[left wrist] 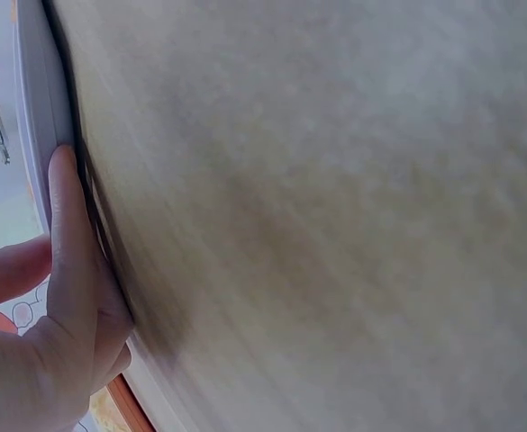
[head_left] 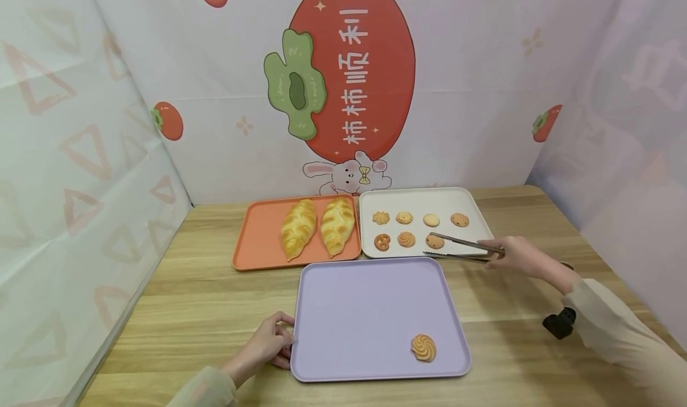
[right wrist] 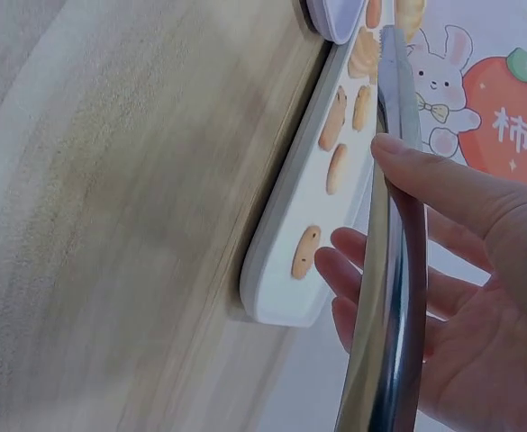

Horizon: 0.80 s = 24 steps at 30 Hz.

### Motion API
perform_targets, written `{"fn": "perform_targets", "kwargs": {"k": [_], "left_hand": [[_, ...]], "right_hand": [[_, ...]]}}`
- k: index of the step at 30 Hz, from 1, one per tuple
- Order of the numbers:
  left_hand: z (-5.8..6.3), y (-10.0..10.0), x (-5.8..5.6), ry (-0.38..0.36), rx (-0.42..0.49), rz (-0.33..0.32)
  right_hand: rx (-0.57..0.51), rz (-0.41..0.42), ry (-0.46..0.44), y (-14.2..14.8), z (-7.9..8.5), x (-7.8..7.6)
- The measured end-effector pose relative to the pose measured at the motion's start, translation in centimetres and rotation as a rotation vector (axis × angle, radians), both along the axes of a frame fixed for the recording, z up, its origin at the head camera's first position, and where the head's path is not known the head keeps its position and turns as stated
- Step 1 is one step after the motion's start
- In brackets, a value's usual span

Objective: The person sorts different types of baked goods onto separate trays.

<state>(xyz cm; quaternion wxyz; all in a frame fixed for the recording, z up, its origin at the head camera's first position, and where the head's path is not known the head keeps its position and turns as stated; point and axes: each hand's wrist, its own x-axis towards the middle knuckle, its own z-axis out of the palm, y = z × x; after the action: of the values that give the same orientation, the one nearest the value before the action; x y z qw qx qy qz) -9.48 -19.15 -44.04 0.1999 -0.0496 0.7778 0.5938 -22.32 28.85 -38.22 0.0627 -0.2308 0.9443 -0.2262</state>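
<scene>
My right hand (head_left: 515,256) holds metal tongs (right wrist: 394,234) over the white tray (head_left: 413,194). In the head view the tongs' two spread tips lie on either side of a round cookie with dark spots (head_left: 435,241); I cannot tell whether they touch it. My left hand (head_left: 266,342) rests against the left rim of the purple tray (head_left: 370,311), its fingertips at the outer edge. In the left wrist view one straight digit (left wrist: 68,207) lies along the tray's side. A swirl cookie (head_left: 423,348) sits near the purple tray's front right.
Several other cookies, among them a pretzel-shaped one (head_left: 382,242), lie in two rows on the white tray. Left of it, an orange tray (head_left: 257,231) bears two long bread loaves (head_left: 298,229). Printed cloth walls (head_left: 456,138) enclose the wooden table (head_left: 198,299).
</scene>
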Motion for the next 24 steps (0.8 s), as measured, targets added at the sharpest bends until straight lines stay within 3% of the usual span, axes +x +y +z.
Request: {"fn": "perform_targets", "kwargs": {"k": [24], "left_hand": [[0.0, 0.1, 0.0, 0.008, -0.006, 0.009]], "right_hand": [[-0.053, 0.144, -0.048, -0.7, 0.1, 2.9]]}}
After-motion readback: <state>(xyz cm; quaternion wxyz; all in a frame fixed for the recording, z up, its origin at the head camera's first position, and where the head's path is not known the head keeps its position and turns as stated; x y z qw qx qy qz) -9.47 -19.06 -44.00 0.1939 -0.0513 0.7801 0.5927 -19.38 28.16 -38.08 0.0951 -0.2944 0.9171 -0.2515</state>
